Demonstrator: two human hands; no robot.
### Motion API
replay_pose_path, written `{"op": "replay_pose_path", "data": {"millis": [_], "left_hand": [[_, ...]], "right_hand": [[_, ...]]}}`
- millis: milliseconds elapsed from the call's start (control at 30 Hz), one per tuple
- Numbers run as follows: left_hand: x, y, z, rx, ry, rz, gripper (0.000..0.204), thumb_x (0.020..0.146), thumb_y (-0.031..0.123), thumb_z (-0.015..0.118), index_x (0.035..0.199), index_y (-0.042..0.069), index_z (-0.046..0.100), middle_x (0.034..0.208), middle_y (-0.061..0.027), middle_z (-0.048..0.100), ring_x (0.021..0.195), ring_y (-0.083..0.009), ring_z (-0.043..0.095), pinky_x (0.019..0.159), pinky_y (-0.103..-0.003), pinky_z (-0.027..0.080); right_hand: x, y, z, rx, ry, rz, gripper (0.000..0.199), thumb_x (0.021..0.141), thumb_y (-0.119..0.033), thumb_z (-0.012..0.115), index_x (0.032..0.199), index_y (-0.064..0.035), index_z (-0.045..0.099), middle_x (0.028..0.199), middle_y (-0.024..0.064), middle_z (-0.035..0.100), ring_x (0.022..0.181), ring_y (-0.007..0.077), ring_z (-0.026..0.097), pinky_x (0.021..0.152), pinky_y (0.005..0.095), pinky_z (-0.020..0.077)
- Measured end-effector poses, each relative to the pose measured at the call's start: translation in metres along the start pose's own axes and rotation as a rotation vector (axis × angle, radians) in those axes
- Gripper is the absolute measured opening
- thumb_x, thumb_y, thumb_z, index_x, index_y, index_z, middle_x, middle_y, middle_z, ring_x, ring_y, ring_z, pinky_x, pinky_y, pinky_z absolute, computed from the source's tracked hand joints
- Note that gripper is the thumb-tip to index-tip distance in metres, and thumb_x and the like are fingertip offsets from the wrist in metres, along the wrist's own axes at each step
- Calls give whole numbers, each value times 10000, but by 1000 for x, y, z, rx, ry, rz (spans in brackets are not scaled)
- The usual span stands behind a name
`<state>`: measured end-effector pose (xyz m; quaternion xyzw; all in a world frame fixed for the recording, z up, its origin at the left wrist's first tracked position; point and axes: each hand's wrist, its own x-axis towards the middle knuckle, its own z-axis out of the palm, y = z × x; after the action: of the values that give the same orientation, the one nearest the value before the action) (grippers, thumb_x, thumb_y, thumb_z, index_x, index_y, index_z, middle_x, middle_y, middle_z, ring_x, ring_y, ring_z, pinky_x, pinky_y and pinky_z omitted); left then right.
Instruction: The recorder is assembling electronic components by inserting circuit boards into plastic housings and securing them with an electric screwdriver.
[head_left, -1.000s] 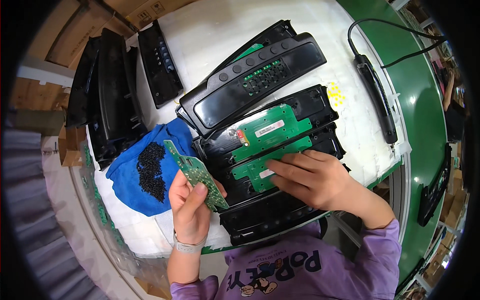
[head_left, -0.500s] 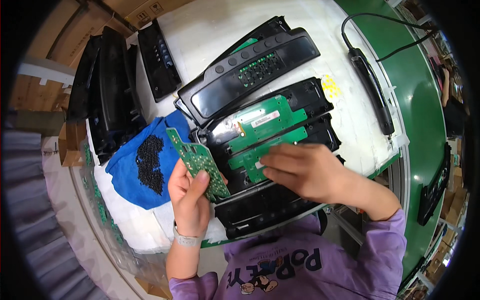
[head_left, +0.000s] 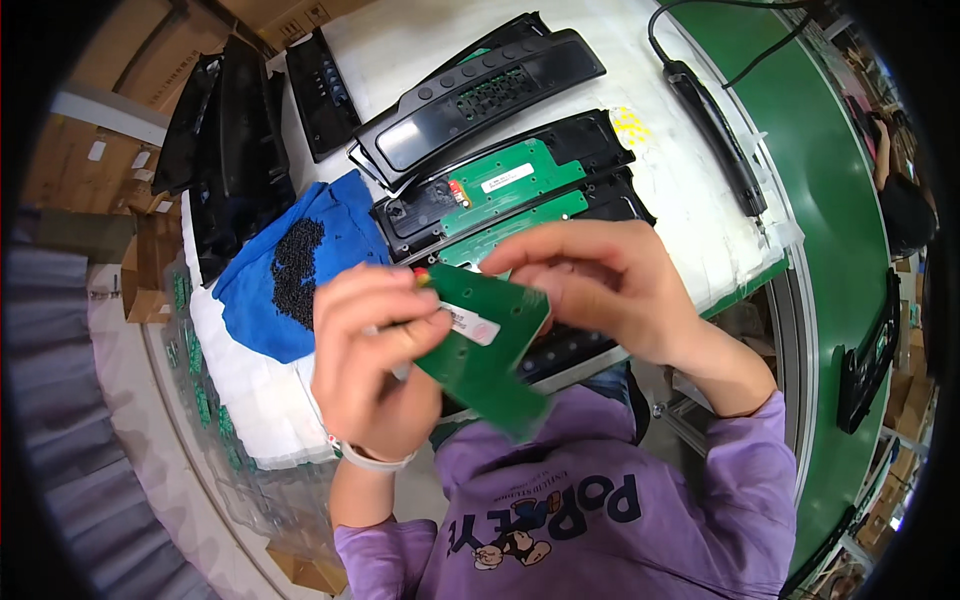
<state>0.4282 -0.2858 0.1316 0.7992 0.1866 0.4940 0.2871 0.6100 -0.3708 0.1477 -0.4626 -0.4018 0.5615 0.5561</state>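
Observation:
Above the front edge of the table, my left hand (head_left: 375, 350) grips a green circuit board (head_left: 490, 350) along its left side. The board is tilted, a white label facing up, and its lower end is smeared by motion. My right hand (head_left: 610, 285) has its fingers and thumb closed at the board's upper right edge. Behind the hands, more green circuit boards (head_left: 535, 172) lie in black plastic housings (head_left: 600, 140). One black front panel (head_left: 480, 100) with round buttons and a grille rests farther back on another housing.
A blue cloth (head_left: 350, 210) at the left bears a heap of small black screws (head_left: 297, 265). Black housings (head_left: 235, 140) are stacked at the far left, beside another buttoned panel (head_left: 318, 95). At the right lies a corded black electric screwdriver (head_left: 715, 135) on the white table cover (head_left: 690, 190).
The circuit board has been turned over from its component side to its labelled side and brought nearer. My right hand has moved from the housing to the board. The view has shifted slightly.

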Motion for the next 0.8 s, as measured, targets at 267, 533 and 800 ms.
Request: {"op": "replay_pose_path", "data": {"millis": [267, 533, 800], "left_hand": [[-32, 33, -2, 629, -338, 341, 273, 674, 143, 700, 939, 117, 638, 1025, -23, 600, 1024, -217, 551, 962, -522, 291], [-80, 14, 3, 209, -433, -31, 566, 669, 238, 749, 1120, 9, 496, 1152, -173, 510, 1084, -370, 501, 955, -535, 301], [-91, 6, 12, 132, -379, -163, 567, 641, 95, 759, 1130, 0, 486, 1150, -210, 509, 1055, -360, 515, 900, -427, 405]], "right_hand": [[-19, 4, -11, -474, -19, -61, 243, 753, -42, 633, 993, -5, 645, 813, 85, 654, 625, 107, 579, 549, 260, 469], [-27, 25, -35, -888, -104, -293, 217, 675, 26, 626, 889, -1, 652, 810, 116, 625, 823, 264, 531, 751, 350, 445], [-31, 34, -41, -857, -107, -208, 257, 625, 49, 659, 876, -8, 648, 811, 112, 581, 848, 267, 523, 752, 354, 441]]}}
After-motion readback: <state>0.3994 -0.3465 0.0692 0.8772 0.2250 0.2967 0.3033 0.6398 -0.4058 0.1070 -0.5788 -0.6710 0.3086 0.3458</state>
